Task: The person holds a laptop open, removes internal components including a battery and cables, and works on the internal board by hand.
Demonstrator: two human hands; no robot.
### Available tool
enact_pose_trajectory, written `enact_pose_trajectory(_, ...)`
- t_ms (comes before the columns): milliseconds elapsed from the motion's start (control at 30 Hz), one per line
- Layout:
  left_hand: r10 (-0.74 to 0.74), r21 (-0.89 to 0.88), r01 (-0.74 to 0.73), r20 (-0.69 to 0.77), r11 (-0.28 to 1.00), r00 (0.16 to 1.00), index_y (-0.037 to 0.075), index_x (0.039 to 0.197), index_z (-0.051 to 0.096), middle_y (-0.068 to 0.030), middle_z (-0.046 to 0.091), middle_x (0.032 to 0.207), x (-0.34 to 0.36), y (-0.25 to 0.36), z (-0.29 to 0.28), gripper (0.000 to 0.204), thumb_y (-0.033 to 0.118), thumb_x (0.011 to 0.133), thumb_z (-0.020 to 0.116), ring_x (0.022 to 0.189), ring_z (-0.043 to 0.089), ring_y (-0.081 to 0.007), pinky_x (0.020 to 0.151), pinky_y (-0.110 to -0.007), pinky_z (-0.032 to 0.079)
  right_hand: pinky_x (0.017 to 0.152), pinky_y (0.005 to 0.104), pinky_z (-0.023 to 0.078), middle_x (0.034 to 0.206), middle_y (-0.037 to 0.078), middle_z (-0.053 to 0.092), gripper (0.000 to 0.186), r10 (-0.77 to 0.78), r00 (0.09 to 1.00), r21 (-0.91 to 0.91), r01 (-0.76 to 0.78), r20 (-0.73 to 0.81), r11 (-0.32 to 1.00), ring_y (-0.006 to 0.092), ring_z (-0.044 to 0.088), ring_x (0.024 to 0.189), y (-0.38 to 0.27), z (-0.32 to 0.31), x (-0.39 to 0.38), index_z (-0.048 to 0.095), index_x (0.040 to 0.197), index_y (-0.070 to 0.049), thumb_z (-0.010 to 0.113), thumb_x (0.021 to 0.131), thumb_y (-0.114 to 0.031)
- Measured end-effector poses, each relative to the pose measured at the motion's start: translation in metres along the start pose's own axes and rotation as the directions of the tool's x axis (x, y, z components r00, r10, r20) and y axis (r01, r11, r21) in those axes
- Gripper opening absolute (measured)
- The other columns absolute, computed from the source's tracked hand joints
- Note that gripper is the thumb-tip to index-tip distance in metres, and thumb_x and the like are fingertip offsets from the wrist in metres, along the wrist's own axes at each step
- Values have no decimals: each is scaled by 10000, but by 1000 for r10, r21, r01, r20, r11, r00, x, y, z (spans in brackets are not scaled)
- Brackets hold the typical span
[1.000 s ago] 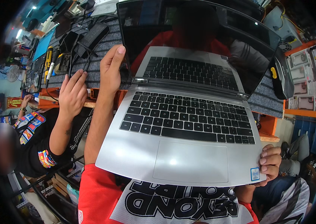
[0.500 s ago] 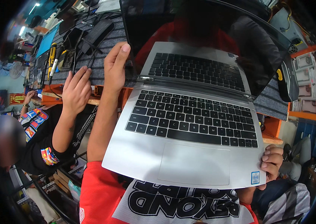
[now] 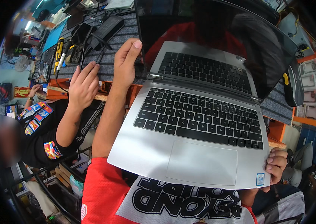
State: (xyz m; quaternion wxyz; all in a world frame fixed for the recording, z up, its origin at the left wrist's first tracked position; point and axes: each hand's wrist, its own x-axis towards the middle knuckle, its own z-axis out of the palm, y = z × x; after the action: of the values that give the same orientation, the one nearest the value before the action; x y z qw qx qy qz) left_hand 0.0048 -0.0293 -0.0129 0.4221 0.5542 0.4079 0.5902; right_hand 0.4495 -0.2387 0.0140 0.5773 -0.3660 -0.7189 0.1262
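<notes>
A silver laptop with black keys stands unfolded in front of me, its base tilted toward my chest. Its dark screen mirrors the keyboard and a red sleeve. My left hand is closed on the left edge of the screen, thumb up along the bezel, the other fingers partly hidden. At the front right corner of the base, my right hand grips the edge with fingers curled over the top, close to a small blue-and-white sticker.
A co-worker's hand rests at the bench edge on the left. On the grey ribbed mat lie a yellow screwdriver, a black pouch and cables. A black-and-yellow tool lies at right, near an orange-edged rack.
The whole scene has shifted slightly to the right in the picture. Both my hands keep the same hold on the laptop.
</notes>
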Motion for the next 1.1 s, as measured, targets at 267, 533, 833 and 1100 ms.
enact_pose_trajectory(267,-17,27,18,-35,999,999,29,968,649,45,538,787,-1,1,3,250,249,1052,564,728,490,-48,662,-222,400,762,435,453,885,67,582,770,12,1000,6,-12,0,1000,241,519,872,1,-1,4,672,952,-113,429,855,-838)
enact_pose_trajectory(533,-36,63,39,-47,997,998,40,970,653,56,524,763,1,0,4,249,256,1054,563,701,469,-36,641,-214,393,748,419,463,885,89,591,758,8,999,24,-7,-47,1000,248,524,848,1,7,16,656,939,-82,428,889,-802)
enact_pose_trajectory(833,-70,87,72,-29,994,997,46,964,647,60,513,746,3,3,5,253,259,1060,551,681,459,-34,632,-214,386,748,403,464,890,99,590,741,75,991,35,-72,-114,997,243,528,852,-5,14,22,647,909,-66,425,914,-773)
enact_pose_trajectory(1100,-91,75,96,-64,993,994,48,988,651,75,487,747,2,-5,1,249,270,1057,562,679,437,-26,628,-201,363,762,403,472,877,93,610,711,80,990,17,-79,-120,997,244,539,849,-9,21,32,643,900,-77,450,917,-760)
